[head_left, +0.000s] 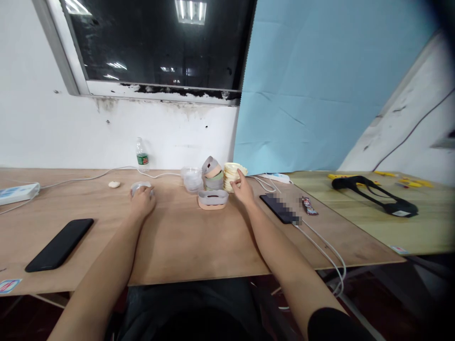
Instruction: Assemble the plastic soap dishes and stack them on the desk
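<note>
My left hand [142, 201] rests on the table with its fingers curled over a small clear plastic container [141, 184]. On the other side, my right hand [243, 190] is at a stack of cream-coloured, ring-like pieces [232, 176]. Its thumb and forefinger are spread apart at the stack's right edge, and no piece is lifted. Between the hands sits an oval grey-and-peach holder [213, 200]. Behind it, a tilted grey-and-peach holder [211, 166] lies on top of a green-and-grey one [214, 181]. Left of these stands a stack of clear plastic containers [192, 180].
A black phone [59, 245] lies at left, and a second phone [279, 209] with a white cable at right. A wrapped snack [309, 206], a bottle [142, 154], a whitish oval object [114, 184], power strips [19, 192] and a black strap-like frame [377, 196] are around.
</note>
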`<state>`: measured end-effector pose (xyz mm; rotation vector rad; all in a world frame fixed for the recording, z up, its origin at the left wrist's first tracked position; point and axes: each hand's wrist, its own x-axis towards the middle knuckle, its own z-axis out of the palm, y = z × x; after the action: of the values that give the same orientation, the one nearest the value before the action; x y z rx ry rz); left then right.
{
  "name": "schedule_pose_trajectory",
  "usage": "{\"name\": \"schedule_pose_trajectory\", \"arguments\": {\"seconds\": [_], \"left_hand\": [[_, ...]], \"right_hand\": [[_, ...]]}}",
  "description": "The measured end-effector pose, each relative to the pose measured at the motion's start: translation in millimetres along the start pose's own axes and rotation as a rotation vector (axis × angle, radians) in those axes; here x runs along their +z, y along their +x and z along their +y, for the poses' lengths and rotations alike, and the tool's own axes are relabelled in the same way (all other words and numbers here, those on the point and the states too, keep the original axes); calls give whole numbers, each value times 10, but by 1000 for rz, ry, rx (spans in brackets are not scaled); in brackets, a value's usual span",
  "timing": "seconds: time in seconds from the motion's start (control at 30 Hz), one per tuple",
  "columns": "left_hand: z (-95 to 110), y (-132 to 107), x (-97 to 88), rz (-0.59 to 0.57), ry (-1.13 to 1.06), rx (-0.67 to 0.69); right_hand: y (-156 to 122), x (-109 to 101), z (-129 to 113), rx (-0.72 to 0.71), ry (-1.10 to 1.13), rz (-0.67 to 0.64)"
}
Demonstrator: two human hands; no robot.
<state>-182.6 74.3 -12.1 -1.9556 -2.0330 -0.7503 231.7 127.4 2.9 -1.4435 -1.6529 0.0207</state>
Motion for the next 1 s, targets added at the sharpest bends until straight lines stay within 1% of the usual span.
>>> {"name": "schedule_pose_trajectory", "arguments": {"seconds": [0.1,0.2,0.33,0.4,0.53,0.67,0.73,0.8,0.87,0.93,0.97,1.0], "left_hand": [[17,-8,-13,1,0,12],[21,-18,-8,-3,-1,7],[5,-30,-14,16,25,-84],[-8,-37,-25,33,49,-140],[-26,-57,-43,54,99,-202],[-18,-71,-40,27,131,-227],[3,-68,-55,43,136,-231],[48,-59,-97,89,105,-211],[120,-50,-160,130,19,-146],[210,-51,-215,119,-121,-20],[254,-56,-231,95,-202,53],[294,-64,-235,64,-276,116]], "right_hand": [[-16,-32,-43,13,-17,23],[15,-42,-36,33,-8,56],[103,-18,12,50,-15,43],[139,1,31,48,-21,57],[156,19,30,31,-5,133],[121,-39,-31,90,22,248],[85,-96,-92,113,47,318],[26,-152,-185,107,99,375],[-66,-184,-320,85,170,394],[-187,-173,-498,60,227,354],[-255,-147,-599,38,249,313],[-325,-108,-704,3,265,239]]}}
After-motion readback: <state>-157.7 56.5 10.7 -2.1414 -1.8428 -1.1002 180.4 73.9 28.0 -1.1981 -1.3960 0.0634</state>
